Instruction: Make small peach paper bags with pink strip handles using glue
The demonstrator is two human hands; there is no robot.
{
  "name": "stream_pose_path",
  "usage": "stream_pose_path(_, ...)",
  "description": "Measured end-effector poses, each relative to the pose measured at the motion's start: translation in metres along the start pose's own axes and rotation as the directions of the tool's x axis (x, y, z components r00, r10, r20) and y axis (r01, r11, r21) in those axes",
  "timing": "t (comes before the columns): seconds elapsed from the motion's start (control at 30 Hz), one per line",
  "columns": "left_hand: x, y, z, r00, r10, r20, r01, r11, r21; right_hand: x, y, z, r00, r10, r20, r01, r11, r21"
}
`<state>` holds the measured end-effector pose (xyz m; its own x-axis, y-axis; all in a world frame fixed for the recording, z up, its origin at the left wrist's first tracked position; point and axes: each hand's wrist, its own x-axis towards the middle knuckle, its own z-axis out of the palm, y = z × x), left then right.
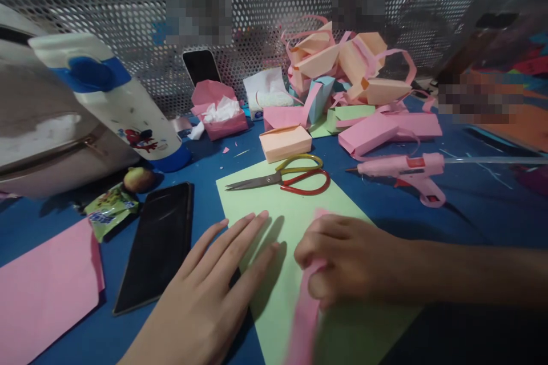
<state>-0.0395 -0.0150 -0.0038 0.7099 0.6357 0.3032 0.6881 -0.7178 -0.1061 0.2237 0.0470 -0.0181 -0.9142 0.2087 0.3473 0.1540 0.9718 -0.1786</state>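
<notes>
My left hand (214, 285) lies flat with fingers stretched out on the left edge of a light green paper sheet (295, 222) on the blue table. My right hand (342, 259) is curled over the sheet, pinching a pink paper strip (303, 319) that runs down toward the near edge. Scissors (286, 178) with one yellow and one red handle lie shut at the far end of the green sheet. A pink glue gun (406, 170) rests to the right of them, nozzle pointing left.
A black phone (156, 242) lies left of my left hand, beside a pink sheet (47, 285). A white and blue bottle (111, 100), a snack packet (109, 208) and a tissue pack (220, 111) stand behind. A heap of folded paper boxes (342, 80) fills the back.
</notes>
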Motion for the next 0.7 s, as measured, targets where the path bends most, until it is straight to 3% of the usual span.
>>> stream_pose_path(0.07, -0.002, 0.004, -0.007, 0.998, -0.024, -0.054, 0.019, 0.996, -0.092, 0.0, 0.003, 0.0, 0.999, 0.037, 0.029, -0.035, 0.997, -0.063)
stream_pose_path(0.2, 0.002, 0.01, -0.012, 0.991, -0.088, -0.097, 0.062, 0.968, -0.245, 0.002, 0.005, -0.004, 0.948, 0.215, 0.233, -0.21, 0.977, -0.048)
stream_pose_path(0.3, 0.007, 0.011, -0.006, 0.984, -0.17, 0.062, 0.181, 0.92, -0.348, 0.003, 0.001, -0.005, 0.922, 0.264, 0.285, -0.275, 0.961, 0.001)
stream_pose_path(0.37, 0.009, 0.013, -0.001, 0.96, -0.203, 0.191, 0.265, 0.877, -0.401, 0.004, -0.003, -0.004, 0.921, 0.269, 0.282, -0.277, 0.961, -0.013)
stream_pose_path(0.43, 0.009, 0.015, 0.004, 0.944, -0.214, 0.253, 0.306, 0.856, -0.418, 0.005, -0.006, 0.001, 0.93, 0.272, 0.248, -0.267, 0.962, -0.056)
stream_pose_path(0.53, 0.01, 0.018, 0.008, 0.949, -0.195, 0.249, 0.284, 0.87, -0.403, 0.009, -0.008, 0.007, 0.937, 0.275, 0.215, -0.263, 0.961, -0.085)
stream_pose_path(0.7, 0.012, 0.018, 0.014, 0.988, -0.108, 0.111, 0.136, 0.95, -0.28, 0.012, -0.007, 0.008, 0.924, 0.289, 0.252, -0.285, 0.957, -0.052)
